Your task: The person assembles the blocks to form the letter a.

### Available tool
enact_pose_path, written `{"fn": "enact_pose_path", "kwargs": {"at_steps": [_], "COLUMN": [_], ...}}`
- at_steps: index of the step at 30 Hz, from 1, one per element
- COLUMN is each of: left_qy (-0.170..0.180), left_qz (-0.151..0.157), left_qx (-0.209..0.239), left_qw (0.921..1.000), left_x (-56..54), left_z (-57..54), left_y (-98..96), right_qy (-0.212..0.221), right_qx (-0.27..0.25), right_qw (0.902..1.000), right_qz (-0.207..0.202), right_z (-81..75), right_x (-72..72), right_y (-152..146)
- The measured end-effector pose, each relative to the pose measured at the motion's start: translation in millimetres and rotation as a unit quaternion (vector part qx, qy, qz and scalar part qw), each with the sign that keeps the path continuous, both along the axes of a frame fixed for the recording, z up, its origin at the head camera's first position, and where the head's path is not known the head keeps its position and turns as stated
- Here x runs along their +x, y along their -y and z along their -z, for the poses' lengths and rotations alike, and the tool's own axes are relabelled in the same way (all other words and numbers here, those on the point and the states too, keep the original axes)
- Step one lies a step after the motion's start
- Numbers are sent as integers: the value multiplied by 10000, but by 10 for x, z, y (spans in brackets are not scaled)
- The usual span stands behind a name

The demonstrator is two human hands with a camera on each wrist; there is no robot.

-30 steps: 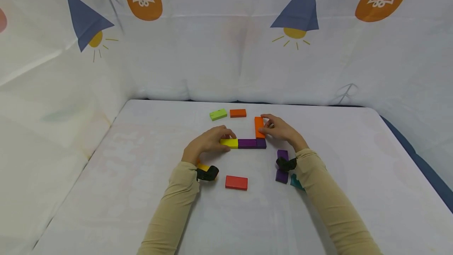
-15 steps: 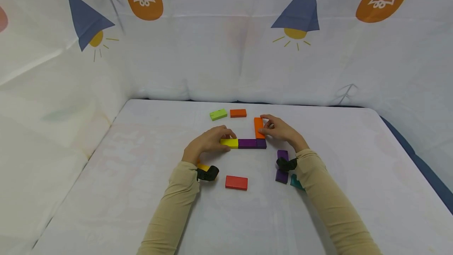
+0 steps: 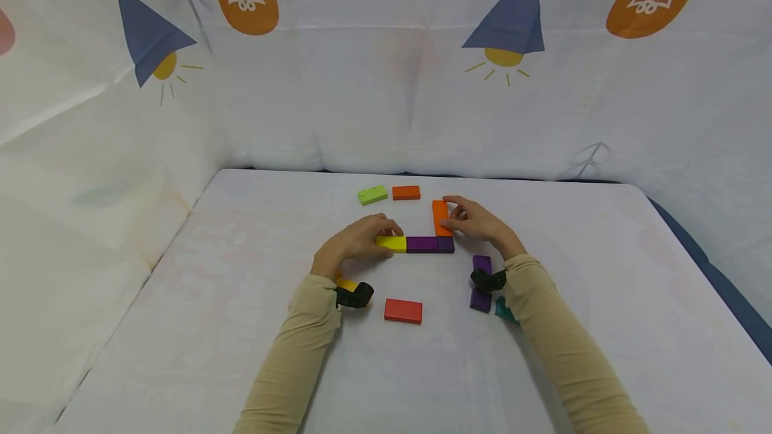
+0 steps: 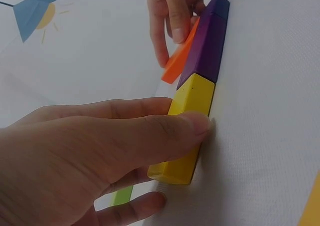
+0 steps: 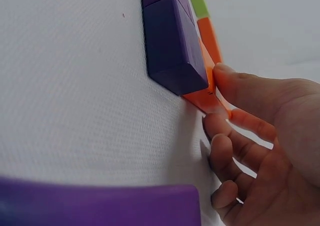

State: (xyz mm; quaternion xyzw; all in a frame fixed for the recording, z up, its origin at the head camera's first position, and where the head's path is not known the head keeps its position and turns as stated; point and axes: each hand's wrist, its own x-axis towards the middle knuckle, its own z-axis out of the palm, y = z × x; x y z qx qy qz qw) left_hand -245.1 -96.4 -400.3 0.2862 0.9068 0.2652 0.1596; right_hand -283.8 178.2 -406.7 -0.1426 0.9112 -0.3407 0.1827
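Yellow block (image 3: 392,243) pinched by left hand (image 3: 352,243), orange block (image 3: 441,217) by right hand (image 3: 479,223), teal block (image 3: 504,311) half-hidden

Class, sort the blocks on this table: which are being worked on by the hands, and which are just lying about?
In use: yellow block held by left hand; purple blocks; upright orange block held by right hand.

Lying about: green block, small orange block, red block.

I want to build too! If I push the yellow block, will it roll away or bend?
Probably neither. The yellow block is flat with square edges, so it should slide, not roll. It looks stiff, keeping its shape under the left hand.
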Motion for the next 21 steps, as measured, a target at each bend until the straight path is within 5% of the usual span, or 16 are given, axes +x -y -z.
{"fn": "enact_pose_path", "kwargs": {"at_steps": [21], "left_qy": [8], "left_qz": [2], "left_qx": [-11], "left_qw": [10000], "left_x": [-1], "left_z": [6], "left_y": [3], "right_qy": [-27], "right_qx": [-27], "right_qw": [10000], "right_qz": [-2], "right_z": [-25], "right_x": [35], "right_y": [-1]}}
